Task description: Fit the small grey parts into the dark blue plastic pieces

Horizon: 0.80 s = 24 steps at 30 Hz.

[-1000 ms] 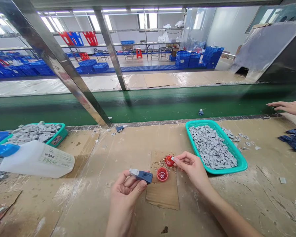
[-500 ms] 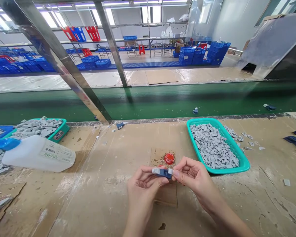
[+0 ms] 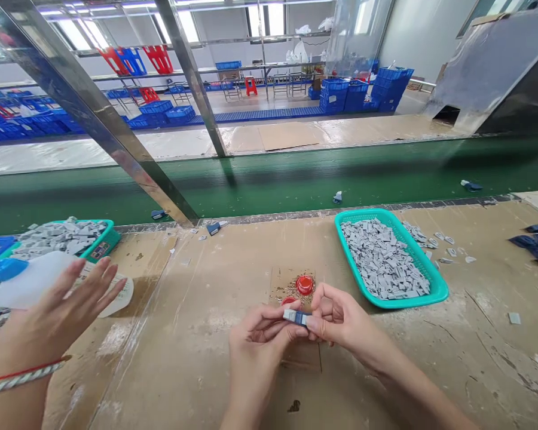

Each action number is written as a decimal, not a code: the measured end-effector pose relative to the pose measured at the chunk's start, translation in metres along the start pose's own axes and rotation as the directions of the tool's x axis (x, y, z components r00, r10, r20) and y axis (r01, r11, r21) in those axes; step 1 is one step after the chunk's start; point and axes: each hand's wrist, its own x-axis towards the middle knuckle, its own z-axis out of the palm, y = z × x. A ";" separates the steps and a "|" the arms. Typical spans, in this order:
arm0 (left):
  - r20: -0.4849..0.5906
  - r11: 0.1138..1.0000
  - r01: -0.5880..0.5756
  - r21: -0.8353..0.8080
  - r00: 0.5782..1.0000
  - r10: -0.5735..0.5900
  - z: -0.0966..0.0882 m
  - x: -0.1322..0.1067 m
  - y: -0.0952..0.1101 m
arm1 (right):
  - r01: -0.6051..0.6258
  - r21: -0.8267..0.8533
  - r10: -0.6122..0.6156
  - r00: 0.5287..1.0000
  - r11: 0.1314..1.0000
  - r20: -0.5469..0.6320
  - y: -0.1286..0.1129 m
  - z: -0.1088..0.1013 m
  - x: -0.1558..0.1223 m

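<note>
Whereas a second ago the left hand [image 3: 255, 340] held the blue piece [image 3: 297, 317] alone and the right hand [image 3: 336, 319] pinched a small grey part over by the red cap [image 3: 304, 284], the two hands have since come together. Both are now closed on the blue piece, thumbs and forefingers pinching it from either end, low over the cardboard patch [image 3: 302, 358] on the bench [image 3: 206, 286], just in front of the red cap. A grey end shows at the left of the piece; the right end is hidden under the right fingertips, so I cannot tell whether the small grey part is seated there, though the pressing grip suggests it is being pushed on.

To the right, the green basket [image 3: 403, 303] of grey parts [image 3: 381, 263] lies near the right hand but apart from it. At the left, a co-worker's hand [image 3: 67, 304], fingers spread, has come into view over the white bottle [image 3: 27, 283] lying on its side. Behind the bench runs the green belt [image 3: 273, 179].
</note>
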 end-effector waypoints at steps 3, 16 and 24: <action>0.023 0.999 -0.027 0.022 0.999 0.027 0.001 -0.001 0.003 | -0.015 -0.021 0.016 0.999 1.000 0.032 0.001 0.000 -0.001; 0.266 0.992 0.021 0.121 0.963 -0.052 -0.007 0.034 0.007 | 0.176 -0.399 -0.331 0.873 0.900 -0.359 -0.027 -0.037 -0.005; 0.356 0.697 -0.413 0.587 0.904 0.236 -0.021 0.134 0.022 | -0.259 -0.870 -0.654 0.579 0.419 -0.487 -0.021 -0.115 -0.001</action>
